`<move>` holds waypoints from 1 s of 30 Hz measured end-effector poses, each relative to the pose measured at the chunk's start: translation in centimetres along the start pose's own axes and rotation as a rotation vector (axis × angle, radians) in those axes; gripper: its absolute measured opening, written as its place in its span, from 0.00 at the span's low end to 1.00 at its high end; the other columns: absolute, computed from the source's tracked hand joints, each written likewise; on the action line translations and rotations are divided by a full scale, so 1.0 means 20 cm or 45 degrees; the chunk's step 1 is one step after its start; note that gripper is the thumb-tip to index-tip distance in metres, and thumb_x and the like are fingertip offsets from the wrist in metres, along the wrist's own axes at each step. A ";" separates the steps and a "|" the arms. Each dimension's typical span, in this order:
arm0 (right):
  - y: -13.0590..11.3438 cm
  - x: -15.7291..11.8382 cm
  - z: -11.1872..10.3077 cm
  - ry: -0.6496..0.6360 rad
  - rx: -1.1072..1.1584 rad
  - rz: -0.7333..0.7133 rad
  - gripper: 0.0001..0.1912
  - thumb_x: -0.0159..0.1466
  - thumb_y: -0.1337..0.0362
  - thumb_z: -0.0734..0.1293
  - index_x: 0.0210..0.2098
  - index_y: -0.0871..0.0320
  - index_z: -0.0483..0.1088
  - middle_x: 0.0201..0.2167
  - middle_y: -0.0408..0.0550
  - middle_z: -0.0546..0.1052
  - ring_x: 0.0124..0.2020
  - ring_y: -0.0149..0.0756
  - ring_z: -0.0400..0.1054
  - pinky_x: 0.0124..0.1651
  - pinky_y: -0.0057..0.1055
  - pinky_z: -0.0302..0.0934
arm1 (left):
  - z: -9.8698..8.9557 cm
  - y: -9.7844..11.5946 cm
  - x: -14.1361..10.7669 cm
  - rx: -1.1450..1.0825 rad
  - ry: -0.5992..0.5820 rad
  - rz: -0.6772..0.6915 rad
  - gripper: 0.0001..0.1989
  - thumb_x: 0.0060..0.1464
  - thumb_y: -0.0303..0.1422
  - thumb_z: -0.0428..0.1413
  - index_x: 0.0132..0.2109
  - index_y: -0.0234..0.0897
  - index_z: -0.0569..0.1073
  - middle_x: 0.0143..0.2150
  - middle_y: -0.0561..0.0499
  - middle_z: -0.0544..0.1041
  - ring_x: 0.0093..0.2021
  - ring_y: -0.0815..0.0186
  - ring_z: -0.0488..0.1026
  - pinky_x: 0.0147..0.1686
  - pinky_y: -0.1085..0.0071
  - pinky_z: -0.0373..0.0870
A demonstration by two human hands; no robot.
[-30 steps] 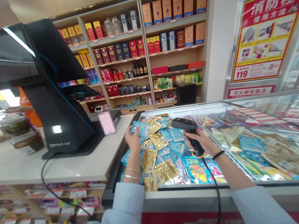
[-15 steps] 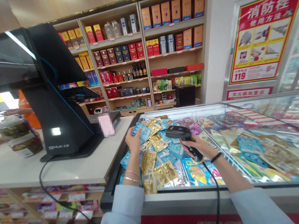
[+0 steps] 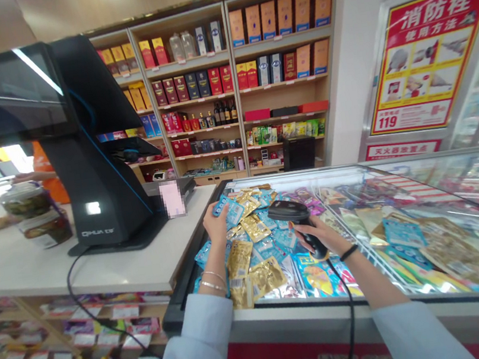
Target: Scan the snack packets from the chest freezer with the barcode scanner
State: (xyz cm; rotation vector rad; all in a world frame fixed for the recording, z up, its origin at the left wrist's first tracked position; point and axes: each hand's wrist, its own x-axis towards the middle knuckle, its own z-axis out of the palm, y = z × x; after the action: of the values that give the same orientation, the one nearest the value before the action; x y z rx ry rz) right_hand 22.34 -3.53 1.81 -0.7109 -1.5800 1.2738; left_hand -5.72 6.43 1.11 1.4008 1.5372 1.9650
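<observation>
Flanking gold packets (image 3: 256,228) at a display freezer (image 3: 304,309) beside the counter (image 3: 138,265): left hand (image 3: 215,224) pinching a blue packet (image 3: 234,212), right hand (image 3: 323,236) gripping a barcode scanner (image 3: 290,210).

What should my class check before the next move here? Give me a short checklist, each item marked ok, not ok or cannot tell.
1. Left hand grips the blue packet: ok.
2. Right hand grips the scanner: ok.
3. Scanner and held packet apart: ok, a gap shows between them.
4. Packet's barcode faces the scanner: cannot tell.
5. Other packets neatly stacked: not ok, they overlap loosely.
6. Screen shows an item: cannot tell, it looks dark from here.
</observation>
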 end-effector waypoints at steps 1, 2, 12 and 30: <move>0.00 0.00 0.00 0.005 -0.001 -0.004 0.15 0.59 0.52 0.71 0.33 0.58 0.68 0.16 0.38 0.67 0.11 0.27 0.59 0.14 0.24 0.52 | 0.00 0.00 0.00 -0.003 0.001 -0.002 0.18 0.47 0.44 0.60 0.42 0.38 0.77 0.30 0.54 0.76 0.30 0.67 0.70 0.33 0.73 0.66; 0.01 0.00 -0.01 0.013 -0.001 -0.009 0.15 0.59 0.52 0.71 0.34 0.58 0.69 0.16 0.38 0.66 0.11 0.27 0.59 0.14 0.24 0.52 | 0.00 0.00 0.00 -0.007 0.004 -0.004 0.18 0.47 0.44 0.60 0.42 0.38 0.77 0.30 0.54 0.76 0.29 0.67 0.69 0.32 0.73 0.66; 0.00 -0.01 -0.01 0.120 0.132 0.046 0.16 0.57 0.53 0.72 0.35 0.58 0.69 0.19 0.39 0.67 0.12 0.27 0.60 0.13 0.24 0.53 | 0.02 -0.01 -0.02 -0.071 -0.136 -0.181 0.19 0.46 0.44 0.61 0.42 0.36 0.77 0.27 0.53 0.75 0.25 0.68 0.71 0.27 0.73 0.69; -0.02 0.01 -0.15 0.307 0.547 0.120 0.17 0.56 0.52 0.72 0.24 0.56 0.64 0.16 0.38 0.65 0.12 0.25 0.56 0.12 0.22 0.53 | 0.01 0.22 -0.08 -0.492 -0.750 -0.846 0.18 0.52 0.29 0.62 0.50 0.34 0.69 0.25 0.58 0.70 0.18 0.75 0.67 0.22 0.77 0.72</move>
State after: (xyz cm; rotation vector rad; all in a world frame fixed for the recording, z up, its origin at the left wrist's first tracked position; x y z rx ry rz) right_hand 25.05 -2.33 2.19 -0.6393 -1.0423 1.4743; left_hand -3.25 3.70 3.96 0.9948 1.0738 1.2117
